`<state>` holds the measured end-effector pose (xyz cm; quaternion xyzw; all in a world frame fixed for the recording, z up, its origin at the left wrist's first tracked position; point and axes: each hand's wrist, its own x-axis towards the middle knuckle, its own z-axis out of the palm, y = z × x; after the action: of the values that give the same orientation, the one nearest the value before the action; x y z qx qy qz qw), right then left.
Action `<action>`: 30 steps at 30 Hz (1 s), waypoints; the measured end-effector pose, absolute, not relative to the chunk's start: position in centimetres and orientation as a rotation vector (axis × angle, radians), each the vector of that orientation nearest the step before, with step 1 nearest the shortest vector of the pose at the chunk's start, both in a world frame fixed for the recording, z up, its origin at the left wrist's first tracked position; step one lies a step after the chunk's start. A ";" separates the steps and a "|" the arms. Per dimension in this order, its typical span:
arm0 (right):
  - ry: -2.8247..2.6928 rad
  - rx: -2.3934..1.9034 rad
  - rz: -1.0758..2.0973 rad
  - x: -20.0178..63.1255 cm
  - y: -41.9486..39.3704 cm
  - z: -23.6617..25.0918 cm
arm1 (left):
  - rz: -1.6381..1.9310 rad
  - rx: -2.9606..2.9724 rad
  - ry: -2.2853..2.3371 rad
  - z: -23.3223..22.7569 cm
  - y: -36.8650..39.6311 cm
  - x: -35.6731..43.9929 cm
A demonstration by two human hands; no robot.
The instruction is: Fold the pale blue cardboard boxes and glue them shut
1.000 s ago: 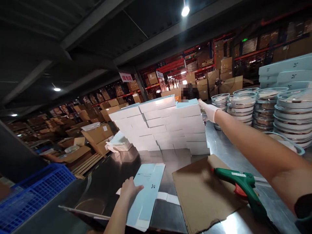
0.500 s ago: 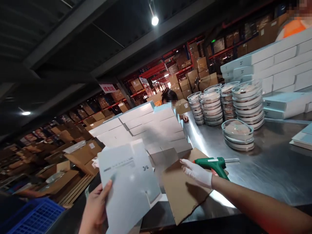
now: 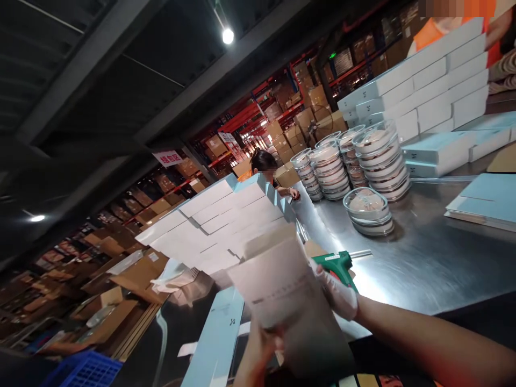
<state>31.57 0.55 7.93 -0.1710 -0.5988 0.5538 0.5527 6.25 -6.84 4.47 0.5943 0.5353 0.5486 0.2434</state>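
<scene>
Overhead, dim warehouse racking (image 3: 258, 115) beyond steel table (image 3: 435, 269).

The flat carton blank (image 3: 282, 290) pinched between the fingers of both hands is matt, smooth paperboard. Beyond the gloved fingertips (image 3: 322, 271), a glossy green plastic glue gun (image 3: 336, 264) lies on the shiny steel table (image 3: 435, 269).

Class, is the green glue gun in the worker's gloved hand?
No: the green glue gun lies on the steel table behind the white-gloved right hand, which grips flat card.
</scene>
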 end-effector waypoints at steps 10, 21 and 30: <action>-1.540 -0.253 1.253 33.1 -1.3 11.9 | 1.833 1.766 1.598 3.1 -5.1 8.4; -1.406 -0.639 0.989 30.2 -1.1 12.6 | 1.950 1.969 1.464 4.0 -7.0 7.2; -1.913 -1.732 0.761 35.6 4.8 6.1 | 2.140 1.646 1.628 7.9 -7.9 4.6</action>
<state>35.56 4.81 6.09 -0.6273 -0.6931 0.2758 0.2237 4.58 -7.90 7.87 0.5220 0.5164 0.6788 -0.0057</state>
